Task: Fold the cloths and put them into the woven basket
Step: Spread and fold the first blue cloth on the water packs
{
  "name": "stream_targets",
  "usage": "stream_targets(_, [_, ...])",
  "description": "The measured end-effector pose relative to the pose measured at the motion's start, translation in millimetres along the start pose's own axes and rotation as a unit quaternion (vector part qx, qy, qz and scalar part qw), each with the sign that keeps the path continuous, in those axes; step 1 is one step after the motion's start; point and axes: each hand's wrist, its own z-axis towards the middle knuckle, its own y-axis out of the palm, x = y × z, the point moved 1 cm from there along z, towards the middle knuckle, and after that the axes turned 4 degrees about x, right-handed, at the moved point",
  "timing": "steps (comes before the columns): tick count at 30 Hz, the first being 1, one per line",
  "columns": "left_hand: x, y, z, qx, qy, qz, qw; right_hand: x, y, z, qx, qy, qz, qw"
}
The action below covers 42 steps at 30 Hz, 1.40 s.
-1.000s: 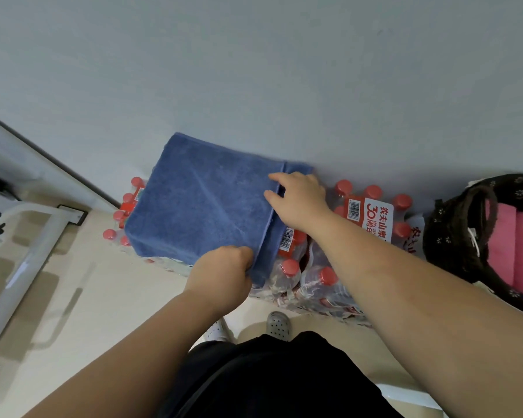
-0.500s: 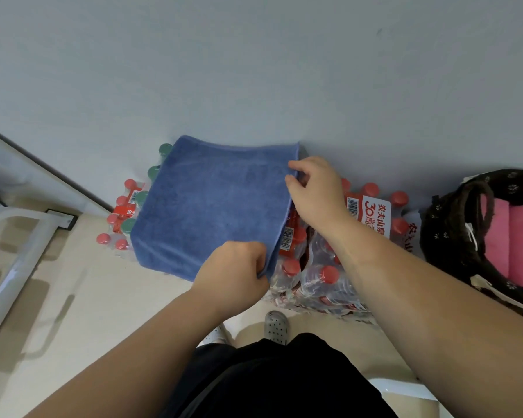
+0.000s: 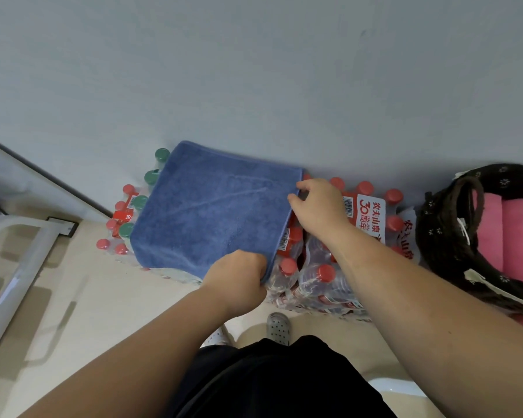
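Observation:
A blue cloth [image 3: 212, 209] lies folded into a flat rectangle on top of shrink-wrapped packs of bottled water [image 3: 314, 276] against the wall. My left hand [image 3: 239, 276] grips its near right corner. My right hand [image 3: 317, 206] pinches its far right corner. At the right edge stands the dark woven basket [image 3: 435, 224] with a loop handle, and a pink cloth [image 3: 507, 233] lies inside it.
Red-capped and green-capped bottles [image 3: 154, 179] show around the cloth. A grey wall [image 3: 254, 70] rises right behind the packs. A white metal frame [image 3: 15, 267] stands at the left on the beige floor. My feet in perforated shoes [image 3: 278, 327] are below the packs.
The right edge of the cloth has been drawn in, leaving it narrower and neater. My right hand shifted from lying flat on the cloth to pinching the far corner. My left hand kept its grip.

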Motion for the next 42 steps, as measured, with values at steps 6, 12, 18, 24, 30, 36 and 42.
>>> stream_targets(6, [-2, -22, -2, 0.035, -0.003, -0.065, 0.997, 1, 4, 2, -0.052, -0.019, -0.081, 0.995])
stream_targets(12, [-59, -66, 17, 0.178, -0.086, -0.073, 0.978, -10, 11, 15, 0.016, -0.010, -0.113, 0.993])
stream_targets(18, [-128, -109, 50, 0.233, -0.127, -0.093, 0.960, -20, 37, 21, 0.020, 0.042, -0.127, 0.991])
stream_targets(24, [-172, -119, 91, 0.217, -0.142, -0.125, 0.958, -20, 41, 27, 0.042, 0.096, -0.076, 0.992])
stream_targets(30, [-194, -127, 128, 0.213, -0.215, -0.230, 0.925, -21, 39, 42, 0.156, 0.180, 0.111, 0.965])
stream_targets(36, [-196, -136, 145, 0.171, -0.217, -0.202, 0.940, -18, 35, 58, 0.089, 0.208, -0.022, 0.974])
stream_targets(42, [-196, -137, 143, 0.201, -0.210, -0.303, 0.907, -21, 26, 57, 0.124, 0.158, -0.030, 0.979])
